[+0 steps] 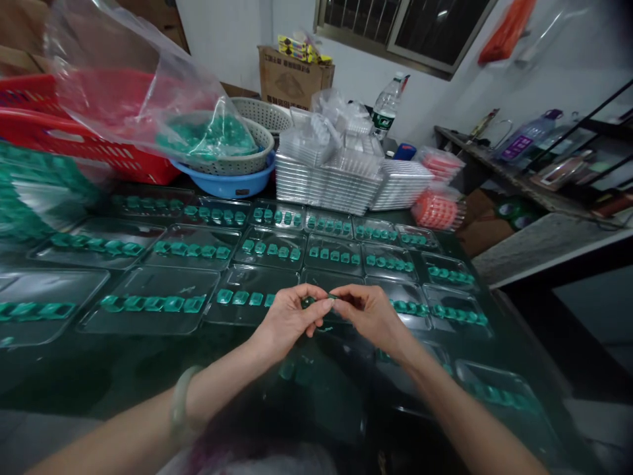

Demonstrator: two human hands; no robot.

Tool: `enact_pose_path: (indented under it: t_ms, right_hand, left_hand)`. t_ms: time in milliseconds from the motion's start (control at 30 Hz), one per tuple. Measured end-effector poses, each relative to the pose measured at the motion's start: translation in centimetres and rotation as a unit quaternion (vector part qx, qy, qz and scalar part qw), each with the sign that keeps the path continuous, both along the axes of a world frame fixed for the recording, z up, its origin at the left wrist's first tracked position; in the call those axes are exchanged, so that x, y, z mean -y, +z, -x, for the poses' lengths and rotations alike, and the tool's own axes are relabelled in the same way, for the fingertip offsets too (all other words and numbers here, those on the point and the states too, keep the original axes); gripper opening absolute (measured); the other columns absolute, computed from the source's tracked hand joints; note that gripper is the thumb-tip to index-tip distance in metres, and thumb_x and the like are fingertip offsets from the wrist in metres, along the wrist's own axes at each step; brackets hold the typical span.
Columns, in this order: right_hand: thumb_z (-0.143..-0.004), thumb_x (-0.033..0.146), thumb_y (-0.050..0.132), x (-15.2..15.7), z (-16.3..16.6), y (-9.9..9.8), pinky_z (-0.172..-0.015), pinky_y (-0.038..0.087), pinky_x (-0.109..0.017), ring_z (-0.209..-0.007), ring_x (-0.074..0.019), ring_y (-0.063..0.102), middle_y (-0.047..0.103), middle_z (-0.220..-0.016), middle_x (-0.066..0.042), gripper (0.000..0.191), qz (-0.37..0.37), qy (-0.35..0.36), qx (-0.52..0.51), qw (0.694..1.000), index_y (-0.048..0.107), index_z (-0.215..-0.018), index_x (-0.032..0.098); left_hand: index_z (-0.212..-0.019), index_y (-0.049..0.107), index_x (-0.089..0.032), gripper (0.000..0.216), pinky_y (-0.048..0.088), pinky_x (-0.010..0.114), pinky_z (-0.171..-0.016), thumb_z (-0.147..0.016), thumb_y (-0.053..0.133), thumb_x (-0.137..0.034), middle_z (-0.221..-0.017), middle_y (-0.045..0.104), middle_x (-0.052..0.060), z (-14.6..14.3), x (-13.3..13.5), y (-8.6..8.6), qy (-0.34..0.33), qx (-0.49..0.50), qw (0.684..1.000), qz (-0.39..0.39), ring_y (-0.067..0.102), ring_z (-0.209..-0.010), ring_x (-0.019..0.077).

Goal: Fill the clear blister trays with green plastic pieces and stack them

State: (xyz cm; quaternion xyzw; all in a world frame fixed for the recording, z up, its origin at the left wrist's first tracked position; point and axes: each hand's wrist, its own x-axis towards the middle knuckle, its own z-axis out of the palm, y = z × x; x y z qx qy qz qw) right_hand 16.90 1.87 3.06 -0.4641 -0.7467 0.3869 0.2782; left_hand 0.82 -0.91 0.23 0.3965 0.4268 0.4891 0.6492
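My left hand [289, 316] and my right hand [368, 313] meet over the middle of the dark table [148, 359], fingertips pinched together on a small green piece [310, 302]. Beneath them lies a clear plastic tray [247, 300] holding a row of green square pieces. Several more clear trays [270, 247] with green rows cover the table in lines beyond and beside the hands. A pale bracelet [180, 402] sits on my left wrist.
A stack of empty clear trays [326, 178] stands at the back. A blue basin with a white basket [232, 168] of green pieces sits under a clear plastic bag [128, 86]. Red crate [74, 132] back left. Cardboard box [291, 76], water bottle [388, 105], shelf [544, 171] right.
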Motion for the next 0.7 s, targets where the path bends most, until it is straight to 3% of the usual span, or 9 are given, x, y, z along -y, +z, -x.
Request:
enact_pose_path:
  t_ms: [67, 167, 233, 300, 400, 500, 600, 700]
  right_hand:
    - [-0.077, 0.030, 0.056, 0.1, -0.1, 0.2, -0.052, 0.041, -0.022, -0.058, -0.0106, 0.052, 0.062, -0.067, 0.000, 0.020, 0.052, -0.005, -0.028, 0.998, 0.066, -0.089, 0.017]
    - [-0.072, 0.030, 0.060, 0.2, -0.2, 0.6, -0.047, 0.039, -0.021, -0.049, -0.0082, 0.048, 0.060, -0.062, 0.002, 0.020, 0.116, -0.024, -0.079, 0.990, 0.066, -0.086, 0.016]
    - [-0.069, 0.030, 0.063, 0.3, -0.3, 0.6, -0.046, 0.039, -0.020, -0.048, -0.0077, 0.047, 0.059, -0.060, 0.002, 0.019, 0.129, -0.034, -0.094, 0.987, 0.066, -0.081, 0.016]
    - [-0.069, 0.030, 0.064, 0.5, -0.4, 0.3, -0.047, 0.040, -0.020, -0.052, -0.0083, 0.049, 0.059, -0.062, 0.002, 0.017, 0.114, -0.037, -0.096, 0.988, 0.065, -0.078, 0.016]
    - [-0.072, 0.030, 0.062, 0.7, -0.8, -0.4, -0.053, 0.043, -0.022, -0.060, -0.0103, 0.052, 0.060, -0.067, 0.001, 0.018, 0.074, -0.031, -0.106, 0.991, 0.065, -0.084, 0.017]
    - [-0.074, 0.030, 0.061, 0.8, -1.2, -1.1, -0.055, 0.044, -0.023, -0.065, -0.0116, 0.054, 0.060, -0.074, 0.000, 0.023, 0.035, -0.037, -0.121, 0.991, 0.064, -0.094, 0.020]
    - [-0.074, 0.029, 0.062, 1.2, -1.4, -1.3, -0.055, 0.044, -0.023, -0.067, -0.0117, 0.054, 0.058, -0.078, 0.000, 0.021, -0.005, -0.047, -0.134, 0.990, 0.065, -0.093, 0.022]
    - [-0.075, 0.029, 0.061, 1.6, -1.6, -0.9, -0.055, 0.045, -0.023, -0.067, -0.0117, 0.054, 0.059, -0.078, -0.001, 0.017, -0.041, -0.057, -0.128, 0.989, 0.065, -0.090, 0.023]
  left_hand:
    - [-0.086, 0.061, -0.014, 0.027, 0.029, 0.022, -0.042, -0.072, 0.064, -0.037, -0.050, 0.051, -0.001, 0.1, 0.0, 0.2, -0.004, -0.069, 0.997, -0.041, 0.040, -0.041, 0.0090]
    - [-0.083, 0.068, -0.016, 0.018, 0.037, 0.025, -0.055, -0.074, 0.062, -0.031, -0.065, 0.058, 0.004, -0.1, 0.2, 0.9, 0.014, -0.166, 0.975, -0.146, 0.049, -0.058, 0.0141]
    - [-0.082, 0.069, -0.018, 0.014, 0.038, 0.026, -0.067, -0.075, 0.059, -0.025, -0.076, 0.059, 0.006, -0.3, 0.4, 1.2, 0.023, -0.207, 0.955, -0.212, 0.051, -0.072, 0.0173]
    - [-0.081, 0.069, -0.019, 0.014, 0.036, 0.026, -0.068, -0.076, 0.057, -0.023, -0.075, 0.057, 0.006, -0.6, 0.5, 1.2, 0.027, -0.220, 0.948, -0.229, 0.049, -0.072, 0.0173]
    - [-0.073, 0.065, -0.016, 0.016, 0.033, 0.024, -0.055, -0.078, 0.055, -0.027, -0.063, 0.052, 0.002, -0.9, 0.2, 1.1, 0.013, -0.192, 0.965, -0.176, 0.044, -0.059, 0.0131]
    - [-0.067, 0.058, -0.014, 0.027, 0.020, 0.022, -0.040, -0.081, 0.050, -0.035, -0.049, 0.042, -0.002, -1.1, -0.4, 1.2, -0.062, -0.086, 0.993, -0.058, 0.031, -0.041, 0.0067]
    - [-0.063, 0.055, -0.013, 0.028, 0.011, 0.021, -0.036, -0.079, 0.055, -0.036, -0.047, 0.041, -0.004, -1.4, -0.8, 1.4, -0.114, 0.014, 0.993, 0.017, 0.026, -0.036, 0.0034]
    - [-0.060, 0.053, -0.012, 0.024, 0.011, 0.019, -0.035, -0.074, 0.062, -0.030, -0.051, 0.046, -0.003, -1.9, -1.1, 1.7, -0.114, 0.058, 0.990, 0.061, 0.030, -0.036, 0.0018]
